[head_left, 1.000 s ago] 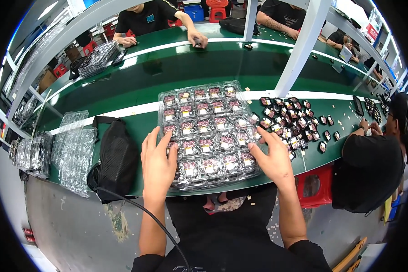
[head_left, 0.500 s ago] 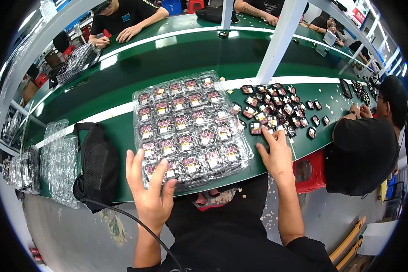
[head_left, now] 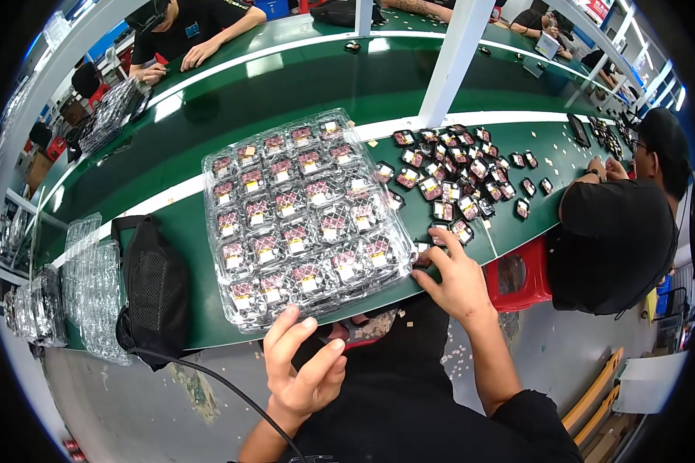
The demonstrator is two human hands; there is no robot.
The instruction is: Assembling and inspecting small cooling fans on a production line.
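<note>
A clear plastic blister tray (head_left: pixel 228 309) lies in front of me, its rows of pockets filled with small black packs that have red-and-white tops. My left hand (head_left: pixel 305 378) hovers off the tray's near edge, fingers apart, holding nothing. By the tray's right edge, my right hand (head_left: pixel 459 282) has its thumb and bent fingers around a small black pack (head_left: pixel 422 250), partly covered by the fingers. Its index finger reaches over another pack (head_left: pixel 439 234), with one more pack (head_left: pixel 462 231) beside that. Beyond them spreads a loose pile of similar packs (head_left: pixel 449 166).
A black bag (head_left: pixel 154 285) with a cable and stacked empty clear trays (head_left: pixel 93 285) are at the left. A white post (head_left: pixel 455 65) rises behind the pile. At the right, a co-worker (head_left: pixel 610 231) sits near a red stool (head_left: pixel 521 270); another person (head_left: pixel 197 38) works across the green table (head_left: pixel 286 85).
My left hand has come off the tray toward me. The right hand has moved left and nearer, and a few packs now lie apart from the pile near the tray. The view has shifted slightly.
</note>
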